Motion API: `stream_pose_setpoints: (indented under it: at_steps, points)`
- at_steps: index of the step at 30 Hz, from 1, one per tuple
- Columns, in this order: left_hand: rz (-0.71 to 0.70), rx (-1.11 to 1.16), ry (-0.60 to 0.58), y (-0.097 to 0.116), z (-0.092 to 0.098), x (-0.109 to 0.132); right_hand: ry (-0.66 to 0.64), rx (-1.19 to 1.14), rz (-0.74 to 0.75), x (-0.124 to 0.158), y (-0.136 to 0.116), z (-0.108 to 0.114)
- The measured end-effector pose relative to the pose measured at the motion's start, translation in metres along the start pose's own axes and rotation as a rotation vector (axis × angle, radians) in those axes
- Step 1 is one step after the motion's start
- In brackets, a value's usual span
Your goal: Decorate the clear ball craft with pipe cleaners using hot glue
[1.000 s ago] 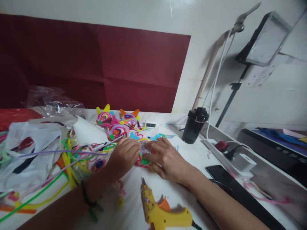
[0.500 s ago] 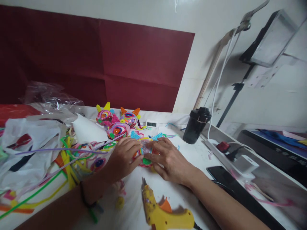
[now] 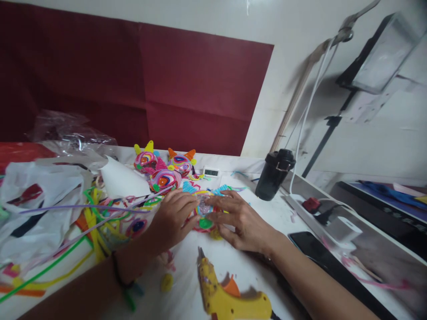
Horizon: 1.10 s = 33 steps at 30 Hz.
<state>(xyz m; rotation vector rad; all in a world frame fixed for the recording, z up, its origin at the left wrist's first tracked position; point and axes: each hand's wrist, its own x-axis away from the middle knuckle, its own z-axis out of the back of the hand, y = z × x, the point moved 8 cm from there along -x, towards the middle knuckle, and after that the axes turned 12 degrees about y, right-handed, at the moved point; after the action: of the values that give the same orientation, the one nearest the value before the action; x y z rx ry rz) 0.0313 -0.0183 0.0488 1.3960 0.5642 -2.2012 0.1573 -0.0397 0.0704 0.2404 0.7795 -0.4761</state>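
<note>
A colourful pipe-cleaner animal mask [image 3: 203,209] with light-blue ears and a green patch lies on the white table between my hands. My left hand [image 3: 175,215] is curled over its left edge, thumb near the green patch. Over its right side, my right hand [image 3: 233,218] has its fingers spread, tips touching or just above the surface. Both hands partly hide the mask. Closer to me lies a yellow glue gun [image 3: 230,293] with an orange trigger, its nozzle towards the mask.
Finished-looking masks [image 3: 163,178] stand behind, near a small digital clock [image 3: 211,172]. Loose pipe cleaners [image 3: 95,226] and a white plastic bag [image 3: 40,200] crowd the left. A black tumbler [image 3: 275,175], a phone [image 3: 307,244] and a power strip [image 3: 330,231] are at the right.
My right hand's fingers have shifted slightly right and spread, baring more of the mask's middle and green patch. My left hand stays nearly in place.
</note>
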Motion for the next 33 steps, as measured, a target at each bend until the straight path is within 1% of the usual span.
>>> stream_pose_setpoints:
  at_steps: [5, 14, 18, 22, 24, 26, 28, 30, 32, 33]
  points:
    - [0.032, 0.01, -0.016, -0.002, -0.002, 0.0, 0.008, -0.021, -0.009, 0.0, 0.002, 0.001]
    - [0.093, 0.045, -0.047, -0.004, -0.005, 0.001, -0.004, 0.055, 0.052, 0.002, -0.001, -0.001]
    - [0.094, 0.062, -0.033, -0.005, -0.005, 0.002, -0.004, 0.068, 0.066, 0.003, -0.002, -0.003]
    - [0.08, 0.07, -0.009, -0.005, -0.004, 0.002, -0.014, 0.041, 0.05, 0.003, -0.003, -0.005]
    - [0.072, 0.062, -0.003, -0.005, -0.004, 0.001, -0.022, -0.01, -0.001, 0.003, 0.002, -0.004]
    - [0.058, 0.054, 0.0, -0.004, -0.003, 0.0, 0.008, -0.096, -0.08, 0.001, 0.01, 0.002]
    - [0.043, 0.043, 0.007, -0.003, -0.003, -0.001, 0.117, -0.17, -0.194, -0.005, 0.018, 0.018]
    - [0.034, 0.026, 0.015, -0.004, -0.003, -0.001, 0.272, -0.195, -0.353, -0.01, 0.023, 0.043]
    - [0.021, 0.012, 0.023, -0.005, -0.003, -0.002, 0.358, -0.233, -0.532, -0.012, 0.018, 0.062]
    - [0.011, 0.008, 0.028, -0.005, -0.002, -0.001, 0.368, -0.321, -0.59, -0.014, 0.008, 0.068]
